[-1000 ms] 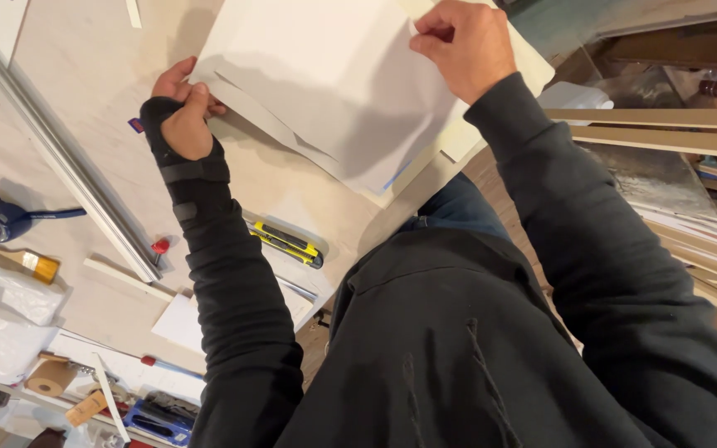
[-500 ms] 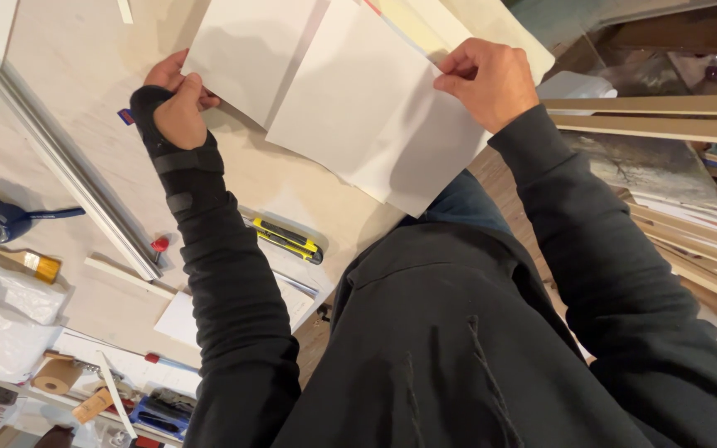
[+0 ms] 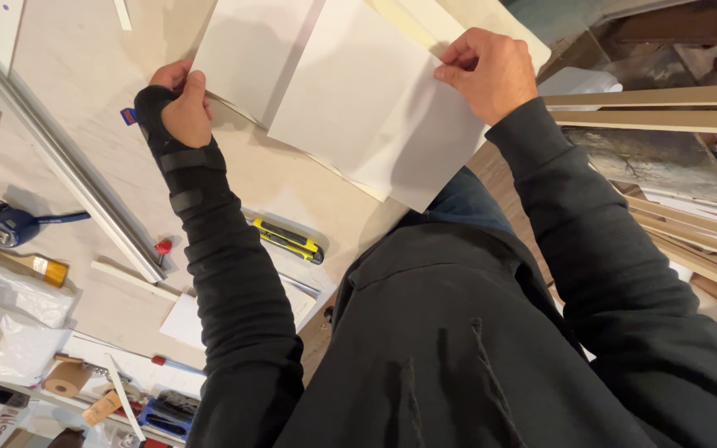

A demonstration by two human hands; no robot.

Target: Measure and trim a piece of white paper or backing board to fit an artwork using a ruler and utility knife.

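Note:
My left hand [image 3: 182,106], in a black wrist brace, pinches the lower left corner of a white sheet [image 3: 251,54] held above the workbench. My right hand [image 3: 490,73] grips the top right edge of a second, larger white sheet [image 3: 375,116] that overlaps the first and hangs tilted toward my chest. More pale sheets show behind them at the top. Both sleeves are black.
On the pale workbench [image 3: 60,75] lie a long metal straightedge [image 3: 68,162], a yellow and black utility knife [image 3: 288,239], a blue tape measure [image 3: 8,224], a brush [image 3: 18,261], plastic bags and small tools at lower left. Stacked wooden boards and strips [image 3: 665,120] fill the right.
The sheets were one bundle a second ago. My hands have since drawn apart, splitting them into two overlapping sheets, and the right hand has dropped lower and further right.

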